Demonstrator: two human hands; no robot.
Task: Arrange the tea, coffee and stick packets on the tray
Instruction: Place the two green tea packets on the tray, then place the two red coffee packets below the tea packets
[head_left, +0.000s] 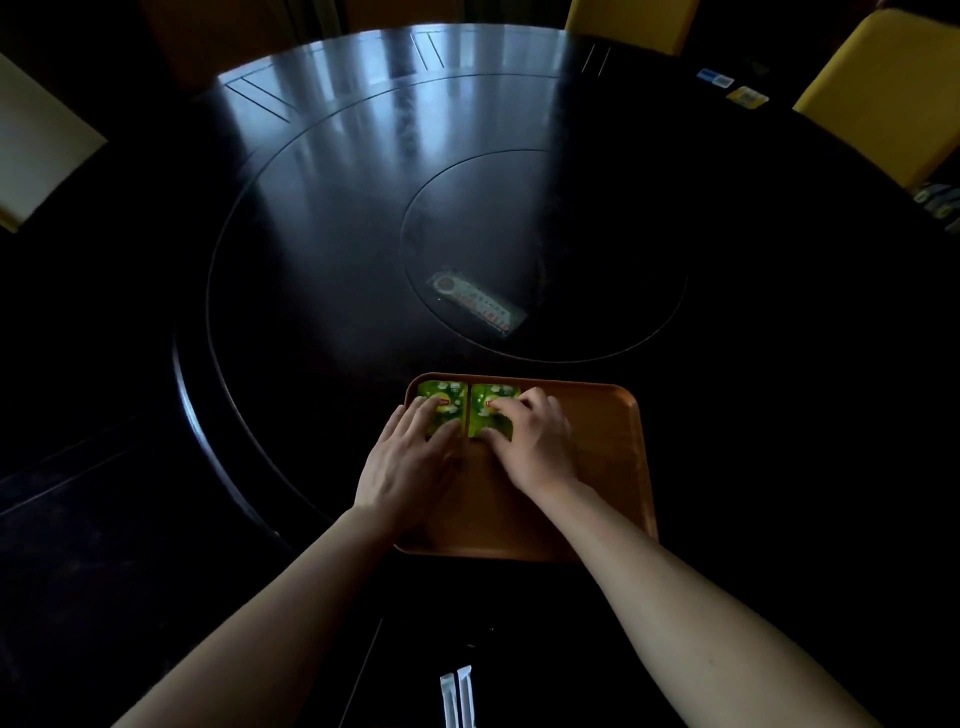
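Observation:
An orange-brown tray (608, 467) lies on the dark round table in front of me. Two green tea packets lie side by side in its far left corner: the left packet (447, 397) and the right packet (493, 395). My left hand (410, 462) rests with its fingers on the left packet. Fingers of my right hand (535, 441) press on the right packet. Neither hand lifts a packet. Two white stick packets (457, 696) lie on the table near me, below the tray.
A flat printed packet or card (478, 304) lies on the inner disc of the dark table (311, 234). Yellow chairs (883, 88) stand at the far right. Small blue and yellow packets (732, 88) sit near the far right table edge.

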